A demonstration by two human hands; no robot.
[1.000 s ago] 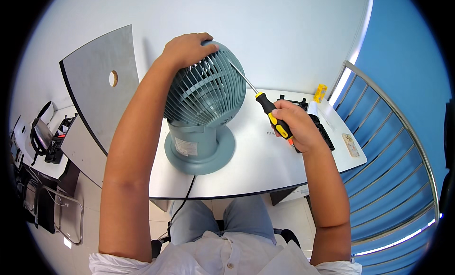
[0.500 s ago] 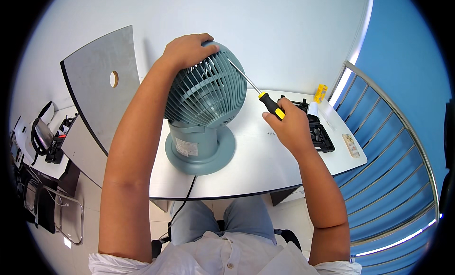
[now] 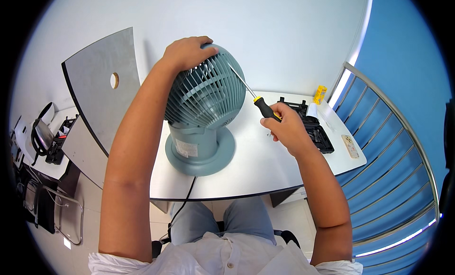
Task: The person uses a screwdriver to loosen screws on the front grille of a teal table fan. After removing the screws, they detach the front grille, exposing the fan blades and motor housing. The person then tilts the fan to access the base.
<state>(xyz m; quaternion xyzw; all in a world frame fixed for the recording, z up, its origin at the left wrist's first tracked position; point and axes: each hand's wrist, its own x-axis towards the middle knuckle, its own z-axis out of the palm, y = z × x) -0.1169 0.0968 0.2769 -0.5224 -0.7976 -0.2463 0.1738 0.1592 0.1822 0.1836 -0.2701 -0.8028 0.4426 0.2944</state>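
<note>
A grey-green table fan (image 3: 204,102) stands on the white table, its slatted grille and round base towards me. My left hand (image 3: 187,53) is wrapped over the top of the fan head, thumb on the grille and fingertips hidden behind the rim. In my right hand (image 3: 290,128) is a screwdriver (image 3: 263,108) with a black and yellow handle. Its metal shaft slants up and left, and the tip meets the right upper side of the grille. Whether the tip sits in a screw is too small to tell.
An opened black tool case (image 3: 318,136) lies right of the fan, near a yellow box (image 3: 320,94) and a pale remote control (image 3: 350,146). A grey partition (image 3: 102,85) rises on the left. Metal railings (image 3: 393,114) run along the right. A black cord (image 3: 189,189) hangs off the table's front edge.
My right hand has shifted slightly left and down, bringing the screwdriver's handle lower. Its tip has slid a little down the grille. The left hand keeps its place on the fan.
</note>
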